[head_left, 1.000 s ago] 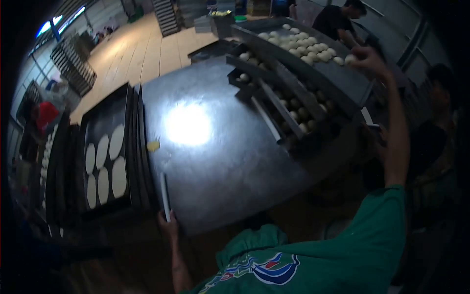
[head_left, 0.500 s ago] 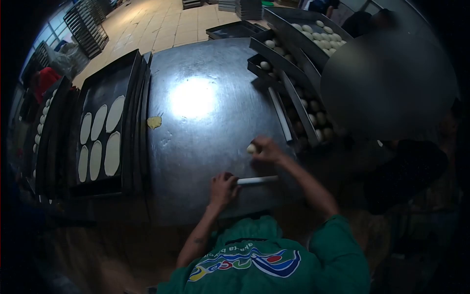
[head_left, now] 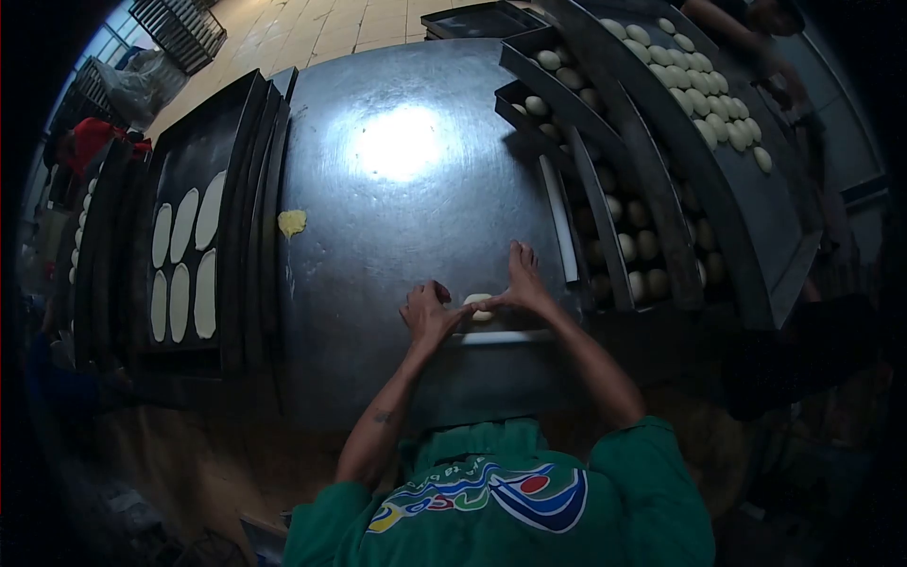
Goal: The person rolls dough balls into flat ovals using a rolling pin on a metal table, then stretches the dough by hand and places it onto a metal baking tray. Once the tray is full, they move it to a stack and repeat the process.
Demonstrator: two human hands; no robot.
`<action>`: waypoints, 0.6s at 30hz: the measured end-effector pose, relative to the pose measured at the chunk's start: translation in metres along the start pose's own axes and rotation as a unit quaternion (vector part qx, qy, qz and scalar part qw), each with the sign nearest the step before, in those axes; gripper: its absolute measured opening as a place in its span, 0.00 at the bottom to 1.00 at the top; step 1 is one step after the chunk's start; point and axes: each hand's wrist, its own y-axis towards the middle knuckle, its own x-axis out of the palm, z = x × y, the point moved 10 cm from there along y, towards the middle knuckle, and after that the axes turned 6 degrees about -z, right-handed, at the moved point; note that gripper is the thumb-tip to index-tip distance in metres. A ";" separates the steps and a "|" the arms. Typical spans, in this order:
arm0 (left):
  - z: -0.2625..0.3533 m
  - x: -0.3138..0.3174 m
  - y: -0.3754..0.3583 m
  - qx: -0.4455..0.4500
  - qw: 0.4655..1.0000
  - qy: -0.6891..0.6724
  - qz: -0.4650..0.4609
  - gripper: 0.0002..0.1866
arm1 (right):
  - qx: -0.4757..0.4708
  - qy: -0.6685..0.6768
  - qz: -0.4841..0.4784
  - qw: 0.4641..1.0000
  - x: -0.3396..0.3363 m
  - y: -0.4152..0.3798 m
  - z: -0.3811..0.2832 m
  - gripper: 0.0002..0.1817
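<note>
A small pale dough piece (head_left: 481, 307) lies on the metal table (head_left: 378, 274) near its front edge, somewhat flattened. My left hand (head_left: 431, 314) is at its left side, with the thumb reaching onto the dough and the other fingers spread and bent. From the right, my right hand (head_left: 525, 285) touches the dough with its thumb, its fingers stretched up and away. Neither hand grips the dough. Just below the dough, a white rod (head_left: 501, 336) lies crosswise on the table, held by neither hand.
At left, a dark tray (head_left: 203, 123) holds several flat dough ovals (head_left: 206, 293). On the right, stacked trays (head_left: 652, 170) hold several dough balls (head_left: 699, 80). A white strip (head_left: 558, 217) lies beside them. A yellow scrap (head_left: 292, 222) sits on the table; another person (head_left: 737, 24) is at upper right.
The dough has gone from my right hand onto the table and looks flatter. My left hand has let go of the white rod, and both thumbs have come to the dough. The view has shifted.
</note>
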 end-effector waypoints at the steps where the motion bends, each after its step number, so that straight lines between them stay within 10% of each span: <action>1: 0.002 0.000 0.000 0.018 0.999 0.036 0.013 0.28 | 0.001 -0.040 0.004 0.999 0.001 0.000 -0.001 0.75; 6: -0.013 -0.006 -0.002 0.145 0.989 0.005 -0.024 0.28 | -0.050 -0.024 -0.009 0.998 -0.013 -0.034 0.013 0.61; 9: -0.004 -0.007 -0.063 0.334 0.942 0.031 0.016 0.26 | -0.110 -0.076 -0.067 0.989 0.015 -0.102 0.016 0.35; 18: -0.030 -0.014 -0.054 0.223 0.957 -0.168 0.078 0.17 | -0.103 -0.018 0.120 0.987 0.009 -0.086 -0.008 0.21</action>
